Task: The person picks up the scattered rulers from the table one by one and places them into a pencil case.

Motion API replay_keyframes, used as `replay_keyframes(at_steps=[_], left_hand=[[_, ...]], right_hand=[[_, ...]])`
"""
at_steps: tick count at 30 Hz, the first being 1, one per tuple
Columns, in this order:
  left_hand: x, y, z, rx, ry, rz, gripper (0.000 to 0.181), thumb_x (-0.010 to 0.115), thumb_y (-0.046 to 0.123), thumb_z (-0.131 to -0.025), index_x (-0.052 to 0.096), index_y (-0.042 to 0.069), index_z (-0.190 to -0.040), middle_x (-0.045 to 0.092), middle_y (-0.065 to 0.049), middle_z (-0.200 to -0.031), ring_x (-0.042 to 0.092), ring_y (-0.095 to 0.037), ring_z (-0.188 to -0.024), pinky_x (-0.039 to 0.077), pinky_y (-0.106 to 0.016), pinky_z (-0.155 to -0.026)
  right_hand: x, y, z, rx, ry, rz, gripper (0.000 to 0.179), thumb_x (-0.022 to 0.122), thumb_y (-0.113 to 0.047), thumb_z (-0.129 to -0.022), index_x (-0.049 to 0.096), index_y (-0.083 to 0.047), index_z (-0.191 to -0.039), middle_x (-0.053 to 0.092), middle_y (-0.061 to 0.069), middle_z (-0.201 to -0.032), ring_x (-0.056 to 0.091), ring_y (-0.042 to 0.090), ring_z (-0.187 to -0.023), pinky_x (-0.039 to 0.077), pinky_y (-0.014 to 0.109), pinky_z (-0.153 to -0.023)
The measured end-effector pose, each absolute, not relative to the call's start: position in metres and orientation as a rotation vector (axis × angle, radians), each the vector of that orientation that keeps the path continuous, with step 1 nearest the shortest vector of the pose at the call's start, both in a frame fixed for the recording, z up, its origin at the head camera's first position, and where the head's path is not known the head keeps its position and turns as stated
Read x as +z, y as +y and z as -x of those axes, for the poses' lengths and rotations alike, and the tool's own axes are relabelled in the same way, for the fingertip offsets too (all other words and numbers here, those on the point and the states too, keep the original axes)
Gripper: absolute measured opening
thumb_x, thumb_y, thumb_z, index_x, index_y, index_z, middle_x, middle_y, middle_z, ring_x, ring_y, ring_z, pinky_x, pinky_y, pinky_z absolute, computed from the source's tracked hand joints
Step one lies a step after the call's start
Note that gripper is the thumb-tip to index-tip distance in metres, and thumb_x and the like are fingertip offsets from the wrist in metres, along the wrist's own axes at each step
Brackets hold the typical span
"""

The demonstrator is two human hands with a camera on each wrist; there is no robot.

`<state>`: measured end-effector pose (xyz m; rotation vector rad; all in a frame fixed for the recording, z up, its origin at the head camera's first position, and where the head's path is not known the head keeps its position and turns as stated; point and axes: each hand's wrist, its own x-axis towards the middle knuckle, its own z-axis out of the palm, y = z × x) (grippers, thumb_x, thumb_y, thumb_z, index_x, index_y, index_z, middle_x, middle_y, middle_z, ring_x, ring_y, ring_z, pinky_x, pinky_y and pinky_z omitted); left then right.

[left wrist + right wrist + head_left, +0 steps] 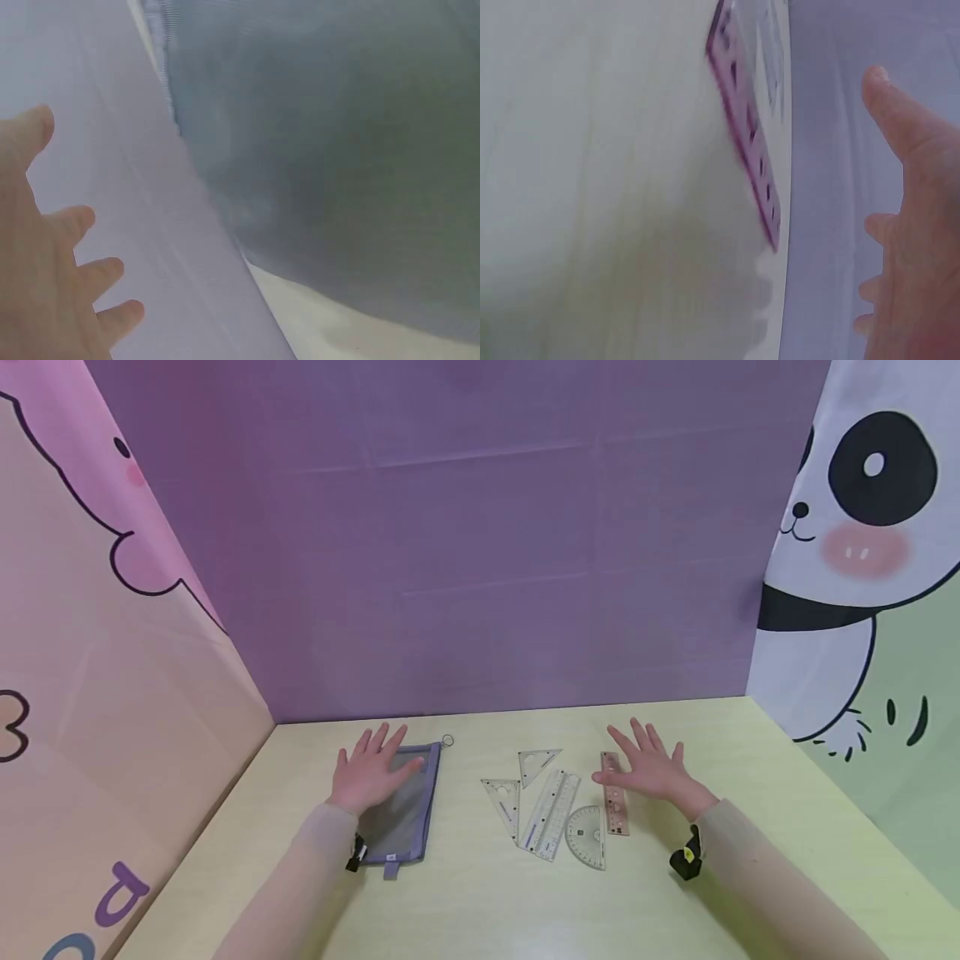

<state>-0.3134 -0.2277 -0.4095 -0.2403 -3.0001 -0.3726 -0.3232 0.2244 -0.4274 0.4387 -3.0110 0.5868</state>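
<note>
My left hand (pixel 369 775) is spread over a blue-grey mesh zip pouch (pixel 405 827), which fills much of the left wrist view. Fingers apart, my right hand (pixel 652 768) hovers by a pink ruler (pixel 617 810) and hides part of it in the head view. Both hands hold nothing. Between them lie a clear ruler (pixel 551 814), a clear protractor (pixel 587 837) and two clear set squares, one upper set square (pixel 534 764) and one left set square (pixel 506 800). The pink ruler (pixel 746 124) appears edge-on in the right wrist view.
A pale wood-patterned table (pixel 480 910) carries everything. Behind it stands a purple backdrop (pixel 480 543), with a pink cartoon panel (pixel 112 652) on the left and a panda panel (pixel 840 668) on the right. A small ring (pixel 447 741) hangs at the pouch's upper corner.
</note>
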Motion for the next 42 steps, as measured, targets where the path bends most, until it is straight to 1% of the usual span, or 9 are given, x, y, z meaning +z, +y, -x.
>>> replay_keyframes(at_steps=[6, 10, 16, 20, 25, 30, 34, 38, 42], left_hand=[[-0.403, -0.228, 0.306, -0.438, -2.996, 0.199, 0.079, 0.042, 0.063, -0.093, 0.025, 0.017, -0.155, 0.018, -0.017, -0.158, 0.013, -0.045, -0.142, 0.010, -0.071, -0.104], [-0.403, -0.228, 0.299, -0.461, -2.995, 0.137, 0.079, 0.044, 0.062, -0.093, 0.033, 0.010, -0.152, 0.025, -0.022, -0.155, 0.018, -0.049, -0.139, 0.021, -0.070, -0.101], [-0.400, -0.224, 0.286, -0.557, -2.968, 0.076, 0.078, 0.048, 0.061, -0.091, 0.043, 0.006, -0.145, 0.039, -0.023, -0.147, 0.034, -0.046, -0.133, 0.034, -0.063, -0.098], [-0.397, -0.217, 0.276, -0.683, -2.939, 0.071, 0.077, 0.051, 0.061, -0.090, 0.045, 0.008, -0.145, 0.045, -0.019, -0.144, 0.042, -0.043, -0.129, 0.036, -0.061, -0.097], [-0.403, -0.210, 0.269, -0.758, -2.922, 0.095, 0.074, 0.053, 0.059, -0.091, 0.044, 0.011, -0.146, 0.042, -0.018, -0.146, 0.041, -0.042, -0.130, 0.036, -0.061, -0.097], [-0.411, -0.211, 0.268, -0.813, -2.902, 0.107, 0.076, 0.052, 0.060, -0.091, 0.043, 0.010, -0.146, 0.041, -0.022, -0.145, 0.040, -0.046, -0.129, 0.035, -0.064, -0.096], [-0.416, -0.211, 0.272, -0.855, -2.877, 0.116, 0.076, 0.054, 0.060, -0.090, 0.045, 0.008, -0.145, 0.049, -0.025, -0.134, 0.050, -0.042, -0.119, 0.042, -0.058, -0.089], [-0.422, -0.212, 0.274, -1.000, -2.882, 0.111, 0.075, 0.056, 0.056, -0.090, 0.044, 0.006, -0.145, 0.058, -0.016, -0.107, 0.056, -0.027, -0.091, 0.045, -0.044, -0.071], [-0.430, -0.215, 0.276, -1.137, -2.907, 0.110, 0.074, 0.060, 0.051, -0.090, 0.043, 0.006, -0.146, 0.060, -0.012, -0.103, 0.054, -0.023, -0.089, 0.045, -0.043, -0.074]], right_hand=[[-0.423, 0.212, 0.320, 0.647, -3.007, -0.488, 0.098, 0.057, -0.069, -0.081, 0.025, -0.012, -0.154, 0.006, 0.026, -0.157, -0.001, 0.048, -0.142, -0.004, 0.078, -0.096], [-0.423, 0.203, 0.318, 0.677, -3.020, -0.513, 0.098, 0.059, -0.068, -0.080, 0.027, -0.012, -0.154, 0.007, 0.026, -0.157, 0.000, 0.048, -0.142, -0.003, 0.078, -0.096], [-0.428, 0.192, 0.315, 0.705, -3.025, -0.554, 0.096, 0.060, -0.067, -0.080, 0.030, -0.012, -0.153, 0.010, 0.026, -0.157, 0.002, 0.048, -0.142, -0.002, 0.077, -0.097], [-0.429, 0.184, 0.313, 0.721, -3.015, -0.594, 0.094, 0.062, -0.065, -0.081, 0.032, -0.012, -0.152, 0.010, 0.025, -0.157, 0.003, 0.048, -0.142, 0.000, 0.077, -0.098], [-0.426, 0.170, 0.310, 0.759, -3.006, -0.655, 0.092, 0.063, -0.062, -0.082, 0.032, -0.011, -0.152, 0.010, 0.025, -0.157, 0.004, 0.048, -0.142, 0.001, 0.077, -0.098], [-0.426, 0.154, 0.311, 0.789, -2.990, -0.718, 0.088, 0.065, -0.057, -0.084, 0.033, -0.010, -0.151, 0.012, 0.025, -0.157, 0.006, 0.047, -0.142, 0.003, 0.076, -0.099], [-0.429, 0.142, 0.314, 0.860, -2.989, -0.755, 0.088, 0.067, -0.055, -0.083, 0.033, -0.010, -0.151, 0.014, 0.025, -0.157, 0.009, 0.045, -0.143, 0.006, 0.074, -0.102], [-0.431, 0.129, 0.316, 0.951, -2.980, -0.840, 0.089, 0.067, -0.053, -0.083, 0.033, -0.006, -0.151, 0.016, 0.025, -0.156, 0.012, 0.043, -0.143, 0.010, 0.073, -0.102], [-0.432, 0.117, 0.315, 1.069, -2.965, -0.924, 0.087, 0.069, -0.046, -0.085, 0.033, -0.001, -0.149, 0.017, 0.028, -0.154, 0.013, 0.044, -0.143, 0.013, 0.070, -0.104]])
